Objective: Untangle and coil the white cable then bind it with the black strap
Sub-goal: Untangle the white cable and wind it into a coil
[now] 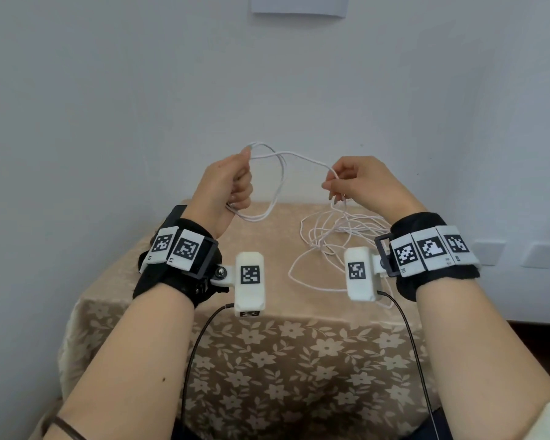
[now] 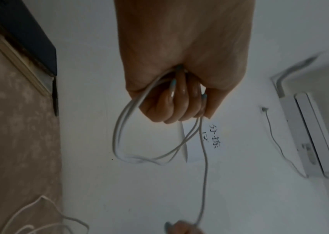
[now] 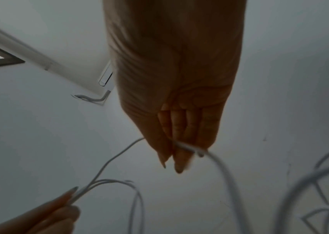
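Both hands are raised above the table (image 1: 267, 360). My left hand (image 1: 235, 182) (image 2: 175, 98) grips a few loops of the white cable (image 1: 299, 158) in its fist; the loops (image 2: 119, 134) hang below it. One strand runs across to my right hand (image 1: 340, 185) (image 3: 179, 142), which pinches it between thumb and fingertips. From there the cable (image 3: 225, 171) drops to a loose tangle (image 1: 334, 239) on the tablecloth. A dark flat object (image 1: 175, 214) (image 2: 29, 31) lies behind my left wrist; whether it is the black strap is unclear.
The small table has a beige flowered cloth and stands against a white wall. A paper sheet (image 1: 299, 4) hangs high on the wall, and sockets (image 1: 489, 252) sit low at the right. Thin black camera leads (image 1: 197, 344) trail from both wrists.
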